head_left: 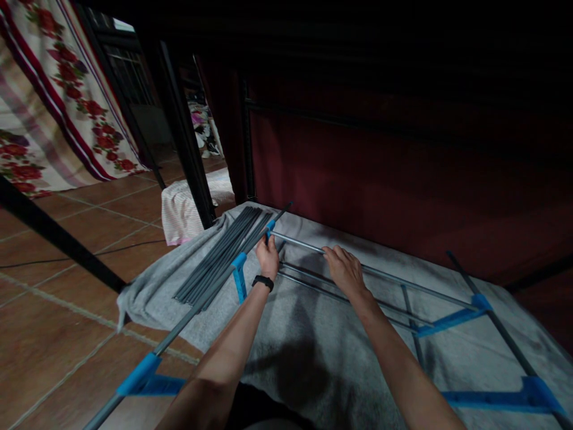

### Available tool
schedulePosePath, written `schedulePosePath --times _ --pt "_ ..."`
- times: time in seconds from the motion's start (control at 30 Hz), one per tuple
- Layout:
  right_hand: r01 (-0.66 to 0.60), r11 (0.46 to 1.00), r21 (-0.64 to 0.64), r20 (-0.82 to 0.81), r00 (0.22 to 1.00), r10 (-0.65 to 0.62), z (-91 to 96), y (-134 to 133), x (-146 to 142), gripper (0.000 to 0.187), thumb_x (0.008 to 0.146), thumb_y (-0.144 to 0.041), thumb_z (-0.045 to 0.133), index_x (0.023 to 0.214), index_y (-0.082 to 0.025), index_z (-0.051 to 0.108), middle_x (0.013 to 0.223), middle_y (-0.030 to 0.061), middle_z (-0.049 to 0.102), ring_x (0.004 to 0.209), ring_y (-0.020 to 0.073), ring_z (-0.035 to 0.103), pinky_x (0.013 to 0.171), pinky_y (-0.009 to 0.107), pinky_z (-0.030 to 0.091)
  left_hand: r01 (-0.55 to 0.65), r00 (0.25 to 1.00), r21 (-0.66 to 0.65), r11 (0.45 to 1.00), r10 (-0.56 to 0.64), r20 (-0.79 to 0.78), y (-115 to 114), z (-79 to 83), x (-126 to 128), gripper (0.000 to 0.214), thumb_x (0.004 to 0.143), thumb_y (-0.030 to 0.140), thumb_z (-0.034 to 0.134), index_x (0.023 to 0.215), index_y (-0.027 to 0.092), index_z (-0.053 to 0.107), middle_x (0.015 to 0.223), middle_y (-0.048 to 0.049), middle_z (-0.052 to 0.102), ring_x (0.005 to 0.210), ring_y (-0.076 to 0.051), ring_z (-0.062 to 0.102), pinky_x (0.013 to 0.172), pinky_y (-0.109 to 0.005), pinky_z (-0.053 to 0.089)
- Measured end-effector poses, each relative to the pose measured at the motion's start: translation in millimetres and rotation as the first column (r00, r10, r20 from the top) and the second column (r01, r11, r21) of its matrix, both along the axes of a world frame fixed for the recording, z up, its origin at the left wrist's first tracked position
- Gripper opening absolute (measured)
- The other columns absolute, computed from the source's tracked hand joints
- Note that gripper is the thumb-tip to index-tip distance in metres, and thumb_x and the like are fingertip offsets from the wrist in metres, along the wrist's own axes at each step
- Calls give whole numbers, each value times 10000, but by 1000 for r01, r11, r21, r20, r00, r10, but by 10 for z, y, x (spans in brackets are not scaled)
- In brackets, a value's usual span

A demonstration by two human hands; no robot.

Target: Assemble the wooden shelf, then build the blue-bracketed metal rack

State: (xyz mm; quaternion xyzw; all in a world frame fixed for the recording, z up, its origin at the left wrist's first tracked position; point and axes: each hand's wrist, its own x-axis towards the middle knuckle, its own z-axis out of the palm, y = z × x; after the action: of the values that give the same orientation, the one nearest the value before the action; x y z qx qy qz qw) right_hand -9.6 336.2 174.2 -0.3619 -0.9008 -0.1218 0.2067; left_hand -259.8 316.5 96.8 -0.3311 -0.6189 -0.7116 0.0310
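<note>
My left hand (267,255), with a black band at the wrist, is closed around the end of a grey metal rod (385,273) where it meets a blue plastic connector (270,226). My right hand (342,269) grips the same rod a little further along. The rod runs right to another blue connector (452,319). These belong to a rack frame of grey tubes and blue joints lying on a grey blanket (304,346). A long side tube (197,304) with a blue connector (240,276) runs down to the lower left.
A bundle of loose grey rods (219,254) lies on the blanket left of my hands. A dark bed frame post (185,137) and a dark red panel (403,179) stand behind. Tiled floor (67,286) and a floral cloth (54,101) are at the left.
</note>
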Motion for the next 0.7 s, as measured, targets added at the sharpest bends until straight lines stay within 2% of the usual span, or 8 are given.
schedulePosePath --times 0.13,0.3,0.7 --pt "38 999 -7 24 999 -37 12 7 -38 271 1041 -382 438 1130 -248 656 981 61 682 903 186 629 747 293 376 0 1000 -1 1000 0 5 -3 2 3 322 930 329 554 1174 161 677 1234 -153 690 1233 -300 605 1137 -459 410" --pt "52 998 -22 59 997 -51 35 6 -67 275 1045 -385 420 1058 -246 657 978 54 687 897 183 636 720 297 360 -5 1000 1 1000 5 -3 -1 -8 2 301 921 312 570 1156 171 694 1219 -142 700 1216 -291 619 1131 -433 419" --pt "83 993 -82 106 992 -74 105 -19 -75 330 1061 -412 344 1078 -254 633 1023 33 698 912 174 651 707 288 340 -40 999 -53 998 38 -27 -25 7 31 302 929 311 556 1142 146 694 1188 -142 715 1173 -280 643 1089 -410 458"
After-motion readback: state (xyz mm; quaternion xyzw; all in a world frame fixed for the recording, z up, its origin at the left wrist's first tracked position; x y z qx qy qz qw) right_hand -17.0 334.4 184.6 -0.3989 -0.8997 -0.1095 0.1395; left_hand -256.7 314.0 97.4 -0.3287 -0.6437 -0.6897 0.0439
